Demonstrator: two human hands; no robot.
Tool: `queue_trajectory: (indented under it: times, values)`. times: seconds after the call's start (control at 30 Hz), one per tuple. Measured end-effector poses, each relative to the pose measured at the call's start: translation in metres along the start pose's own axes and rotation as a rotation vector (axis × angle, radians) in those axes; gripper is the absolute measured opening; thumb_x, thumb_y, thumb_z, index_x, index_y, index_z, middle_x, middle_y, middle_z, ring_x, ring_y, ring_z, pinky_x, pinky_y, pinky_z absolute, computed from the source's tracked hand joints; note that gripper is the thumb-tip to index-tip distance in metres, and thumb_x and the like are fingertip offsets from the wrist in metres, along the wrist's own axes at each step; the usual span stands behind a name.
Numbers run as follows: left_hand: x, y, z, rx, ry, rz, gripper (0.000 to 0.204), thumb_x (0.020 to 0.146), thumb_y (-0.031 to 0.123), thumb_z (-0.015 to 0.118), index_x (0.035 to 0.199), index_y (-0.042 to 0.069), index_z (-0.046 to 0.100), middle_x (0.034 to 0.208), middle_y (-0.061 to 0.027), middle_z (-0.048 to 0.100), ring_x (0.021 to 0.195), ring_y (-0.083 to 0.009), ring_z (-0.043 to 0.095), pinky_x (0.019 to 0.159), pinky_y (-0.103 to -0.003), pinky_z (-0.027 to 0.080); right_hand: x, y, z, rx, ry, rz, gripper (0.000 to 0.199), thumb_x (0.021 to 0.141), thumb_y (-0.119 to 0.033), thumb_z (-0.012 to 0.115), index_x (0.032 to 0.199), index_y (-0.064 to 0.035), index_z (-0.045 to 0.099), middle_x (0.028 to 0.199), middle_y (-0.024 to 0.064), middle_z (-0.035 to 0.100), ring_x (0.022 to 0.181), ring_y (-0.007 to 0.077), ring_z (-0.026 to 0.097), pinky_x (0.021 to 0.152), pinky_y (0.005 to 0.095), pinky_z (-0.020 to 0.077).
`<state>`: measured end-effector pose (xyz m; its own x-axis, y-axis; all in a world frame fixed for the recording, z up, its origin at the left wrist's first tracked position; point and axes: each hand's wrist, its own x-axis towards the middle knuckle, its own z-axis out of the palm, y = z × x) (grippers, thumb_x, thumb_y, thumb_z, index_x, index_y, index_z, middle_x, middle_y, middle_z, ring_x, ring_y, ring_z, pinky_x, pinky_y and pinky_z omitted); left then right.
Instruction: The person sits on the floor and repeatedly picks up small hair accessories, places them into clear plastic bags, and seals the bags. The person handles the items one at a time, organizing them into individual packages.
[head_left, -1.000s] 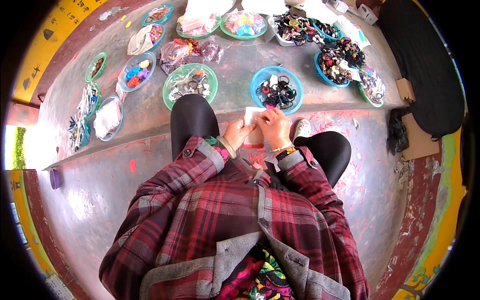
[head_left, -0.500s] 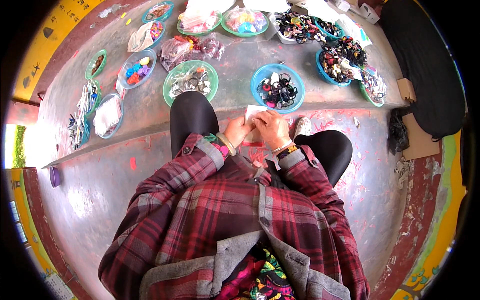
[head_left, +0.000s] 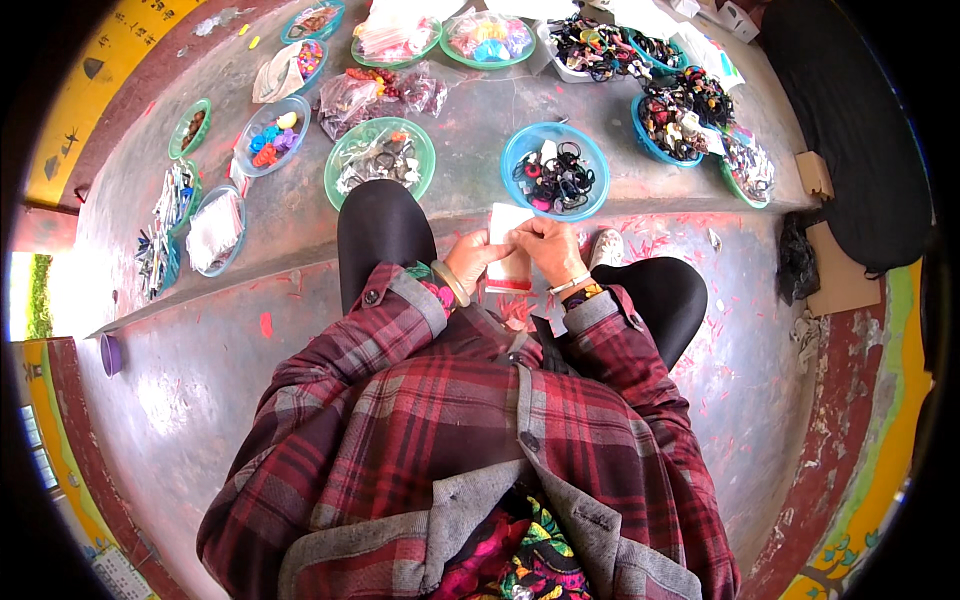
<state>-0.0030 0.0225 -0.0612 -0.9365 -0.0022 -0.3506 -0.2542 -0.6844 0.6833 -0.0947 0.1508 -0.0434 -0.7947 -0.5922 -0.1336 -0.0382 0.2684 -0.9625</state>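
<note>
Between my knees I hold a flat white packet (head_left: 511, 268) with a red strip along its near end. My left hand (head_left: 471, 264) pinches its left side, thumb on top. The fingers of my right hand (head_left: 550, 251) are closed on its right side, near the upper part. Just beyond the hands stands a blue bowl (head_left: 507, 180) of black hair ties with some pink and white pieces among them. Left of it, by my left knee, a green bowl (head_left: 333, 172) holds small clear bags and dark rings.
Several bowls line the raised ledge, including a blue basin of purple, orange and blue pieces (head_left: 244, 150) and a basket of white packets (head_left: 241, 240). Red scraps (head_left: 690, 335) litter the lower floor. A black bag (head_left: 797, 260) and cardboard (head_left: 845, 275) lie at right.
The packet has turned more into view, showing its white face and red strip. My right hand has shifted slightly right; my left hand stays nearly in place.
</note>
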Motion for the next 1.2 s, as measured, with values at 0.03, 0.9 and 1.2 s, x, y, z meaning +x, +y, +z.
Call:
queue_trajectory:
  times: [0.03,0.9,1.2]
  values:
    - [0.0,0.0,0.0,0.0,-0.001,0.006,0.022,0.081,0.008,0.057,0.101,0.0,0.056,0.096,-0.0074,0.061,0.083,-0.0153,0.059,0.076,-0.031,0.047,0.001,0.001,-0.001,0.013,-0.005,0.001,0.012,0.071,-0.013,0.063,0.074,-0.0013,0.064,0.061,0.0027,0.058,0.053,0.0081,0.051,0.05,0.0233,0.0409]
    - [0.004,-0.004,-0.001,0.179,-0.091,0.003,0.031,0.08,0.001,0.052,0.111,0.002,0.051,0.107,-0.0034,0.056,0.096,-0.0127,0.054,0.085,-0.028,0.041,-0.011,-0.031,-0.012,-0.811,-0.011,-0.662,0.008,0.068,-0.016,0.056,0.073,-0.0128,0.062,0.074,0.0091,0.055,0.073,0.0291,0.057,0.061,0.0388,0.0455]
    - [0.004,0.001,-0.002,0.127,-0.144,-0.059,0.034,0.076,-0.004,0.056,0.109,0.004,0.053,0.104,-0.0041,0.058,0.096,-0.0138,0.054,0.086,-0.029,0.04,-0.006,-0.022,-0.01,-0.548,0.049,-0.516,0.013,0.066,-0.01,0.06,0.076,-0.0021,0.061,0.095,0.0154,0.059,0.086,0.0331,0.056,0.074,0.0386,0.0457]
